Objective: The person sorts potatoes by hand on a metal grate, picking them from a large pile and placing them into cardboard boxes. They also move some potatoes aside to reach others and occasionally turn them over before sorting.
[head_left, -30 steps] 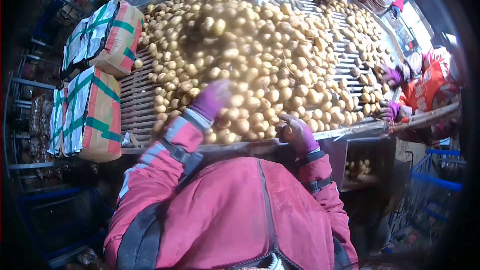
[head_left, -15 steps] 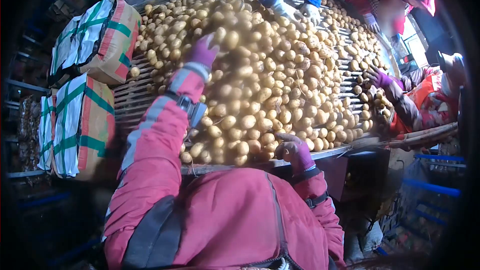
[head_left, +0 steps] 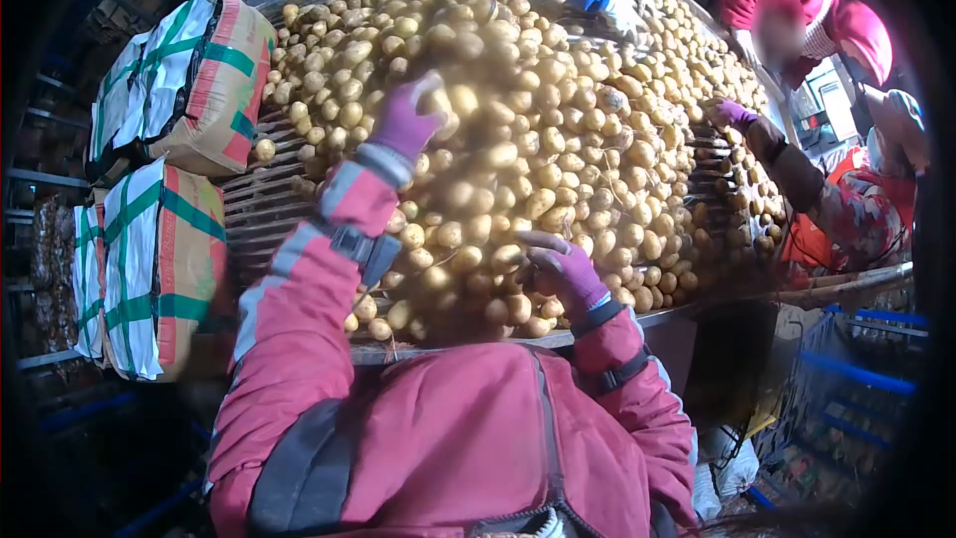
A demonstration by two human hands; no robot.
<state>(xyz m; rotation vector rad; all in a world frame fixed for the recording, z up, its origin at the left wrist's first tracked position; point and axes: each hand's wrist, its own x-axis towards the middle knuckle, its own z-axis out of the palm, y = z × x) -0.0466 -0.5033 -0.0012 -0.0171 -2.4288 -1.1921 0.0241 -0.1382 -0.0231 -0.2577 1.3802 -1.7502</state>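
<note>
A broad layer of potatoes (head_left: 538, 204) covers the slatted table (head_left: 261, 179). My left hand (head_left: 410, 120), in a purple glove, reaches over the middle of the layer, its fingers closed around a potato (head_left: 436, 105). Nearer the front edge, my right hand (head_left: 564, 269), also gloved in purple, hovers low over the potatoes with fingers stretched to the left and apart. A potato (head_left: 508, 259) lies just off its fingertips. The undersides of the fingers on this hand are partly hidden.
Taped cardboard boxes (head_left: 189, 264) stand at the left. Across the table, a co-worker's white-gloved hands (head_left: 625, 12) touch potatoes. Another person in pink (head_left: 777, 5) leans in at the far right. A purple-gloved co-worker's hand (head_left: 732, 114) reaches in from the right. Blue-railed crates (head_left: 856, 374) sit lower right.
My left hand has closed around a potato. My right hand has moved left and in over the potatoes from the front edge. The co-workers' hands have shifted too.
</note>
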